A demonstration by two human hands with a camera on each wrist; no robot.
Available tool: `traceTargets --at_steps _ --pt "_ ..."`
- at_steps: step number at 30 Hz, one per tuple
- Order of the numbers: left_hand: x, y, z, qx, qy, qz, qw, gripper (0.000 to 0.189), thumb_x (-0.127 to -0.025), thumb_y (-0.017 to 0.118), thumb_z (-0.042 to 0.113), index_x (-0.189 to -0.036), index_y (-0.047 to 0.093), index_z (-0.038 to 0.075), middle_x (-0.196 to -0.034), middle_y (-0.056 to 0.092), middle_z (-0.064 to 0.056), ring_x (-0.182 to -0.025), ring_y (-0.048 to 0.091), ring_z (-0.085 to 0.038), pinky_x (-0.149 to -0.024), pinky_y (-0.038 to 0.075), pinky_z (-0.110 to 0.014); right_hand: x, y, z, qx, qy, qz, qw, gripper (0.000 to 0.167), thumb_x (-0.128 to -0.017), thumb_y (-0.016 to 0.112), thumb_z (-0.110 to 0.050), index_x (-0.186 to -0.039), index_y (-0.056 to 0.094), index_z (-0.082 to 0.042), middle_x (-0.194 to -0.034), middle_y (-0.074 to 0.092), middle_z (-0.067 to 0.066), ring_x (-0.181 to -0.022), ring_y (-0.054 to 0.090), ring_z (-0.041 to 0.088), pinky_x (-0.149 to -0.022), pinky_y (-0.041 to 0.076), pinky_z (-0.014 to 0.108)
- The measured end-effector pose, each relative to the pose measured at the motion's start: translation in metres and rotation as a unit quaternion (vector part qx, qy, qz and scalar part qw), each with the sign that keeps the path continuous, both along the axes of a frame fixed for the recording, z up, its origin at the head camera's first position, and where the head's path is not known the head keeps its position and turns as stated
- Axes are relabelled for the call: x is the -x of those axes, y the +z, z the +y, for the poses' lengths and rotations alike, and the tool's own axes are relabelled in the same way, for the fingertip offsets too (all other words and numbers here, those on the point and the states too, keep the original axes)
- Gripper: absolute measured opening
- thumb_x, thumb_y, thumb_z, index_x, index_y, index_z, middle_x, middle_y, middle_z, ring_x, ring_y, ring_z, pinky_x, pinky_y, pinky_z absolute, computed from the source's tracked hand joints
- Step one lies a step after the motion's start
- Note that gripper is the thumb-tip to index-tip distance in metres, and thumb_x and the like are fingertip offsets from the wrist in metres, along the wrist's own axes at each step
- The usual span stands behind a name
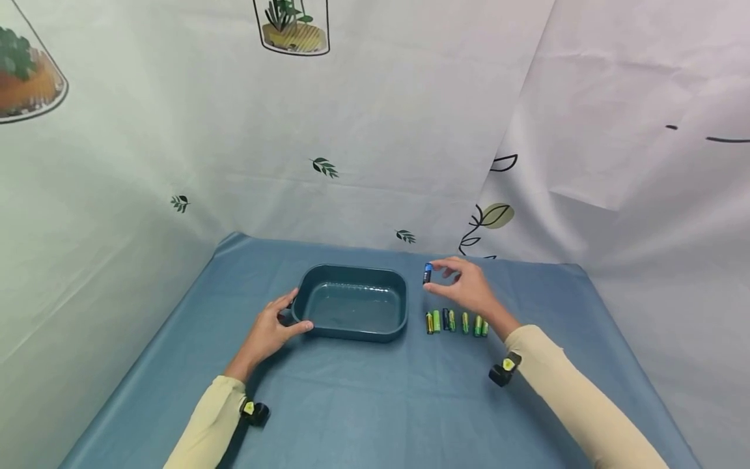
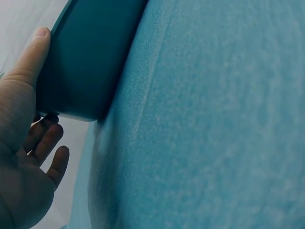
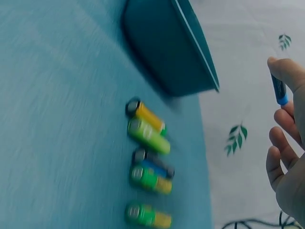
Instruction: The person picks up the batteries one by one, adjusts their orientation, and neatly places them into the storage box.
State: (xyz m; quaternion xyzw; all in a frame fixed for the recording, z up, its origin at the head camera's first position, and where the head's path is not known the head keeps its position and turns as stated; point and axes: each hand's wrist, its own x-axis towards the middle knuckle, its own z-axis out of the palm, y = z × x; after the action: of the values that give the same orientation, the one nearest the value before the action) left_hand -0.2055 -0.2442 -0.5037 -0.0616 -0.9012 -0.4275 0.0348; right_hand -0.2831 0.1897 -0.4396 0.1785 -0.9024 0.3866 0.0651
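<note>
The right hand [image 1: 469, 286] pinches a blue battery [image 1: 427, 273] between thumb and fingertips above the table [image 1: 375, 397], just right of the tray [image 1: 351, 303], whose left corner the left hand [image 1: 271, 331] grips, with more batteries [image 1: 456, 322] lined up nearby.

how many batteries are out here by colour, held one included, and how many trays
Green or yellow-green batteries on the cloth: 5
Dark blue battery in the row: 1
Blue and black battery pinched in the right hand: 1
Teal tray, left hand at its rim: 1
Total: 8 things, 7 of them batteries
</note>
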Motion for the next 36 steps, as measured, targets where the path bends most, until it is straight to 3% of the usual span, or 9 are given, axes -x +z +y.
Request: traceTargets --at_steps 11,22,36 --pt "-0.001 -0.001 -0.002 -0.005 -0.003 -0.002 1.0000 0.096 -0.084 0.084 0.044 -0.161 0.036 0.012 -0.161 0.036 -0.022 -0.135 0.046 -0.042 -0.099 0.047 -0.058 0.010 0.000 -0.059 0.023 0.039 -0.032 0.9985 0.052 -0.084 0.085 -0.044 -0.128 0.072 -0.022 -0.119 0.066 0.001 -0.101 0.062 0.019 -0.077 0.052 0.040" --pt "0.000 0.000 0.000 -0.008 0.001 -0.008 0.9999 0.097 -0.083 0.084 0.046 -0.161 0.035 0.014 -0.161 0.036 -0.022 -0.135 0.046 -0.041 -0.099 0.047 -0.058 0.021 0.000 -0.104 0.032 0.075 -0.031 0.9961 0.052 -0.084 0.085 -0.041 -0.130 0.071 -0.021 -0.119 0.067 -0.001 -0.095 0.062 0.015 -0.070 0.052 0.035" --pt "0.003 -0.002 0.002 -0.006 0.013 -0.002 0.9999 0.097 -0.083 0.085 0.044 -0.160 0.037 0.011 -0.160 0.038 -0.023 -0.136 0.046 -0.041 -0.101 0.046 -0.059 0.028 -0.011 -0.161 0.047 0.111 -0.027 0.9923 0.051 -0.084 0.086 -0.037 -0.130 0.072 -0.020 -0.116 0.068 -0.002 -0.093 0.062 0.012 -0.077 0.052 0.032"
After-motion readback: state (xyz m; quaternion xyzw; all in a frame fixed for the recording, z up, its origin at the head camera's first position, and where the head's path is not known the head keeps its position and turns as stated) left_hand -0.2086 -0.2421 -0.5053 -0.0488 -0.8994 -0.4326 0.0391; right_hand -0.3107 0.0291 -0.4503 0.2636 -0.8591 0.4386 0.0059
